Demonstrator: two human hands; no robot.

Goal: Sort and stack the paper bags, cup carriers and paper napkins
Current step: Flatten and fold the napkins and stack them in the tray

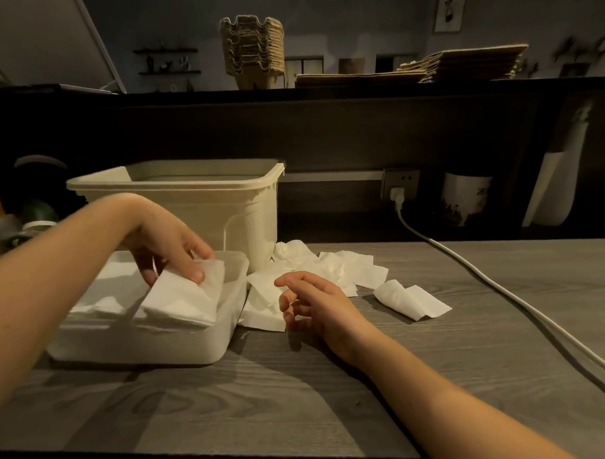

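I see my left hand [171,247] over the white tray [209,346] on the left of the grey surface [300,401]. Its thumb and fingers pinch the folded napkins [183,298], which lie tilted inside the tray on more napkins. Just behind the tray stands a cream bin [224,204]. High up on the dark shelf [323,91] sits a stack of cup carriers [252,49]. Right of the tray, loose napkins [330,266] lie in a messy pile on the surface. My right hand [314,301] is over them, fingers loose and a bit curled, holding nothing. One rolled napkin [410,299] lies apart. Flat paper bags [460,64] are stacked on the shelf. A white cable [502,291] runs across the right side.
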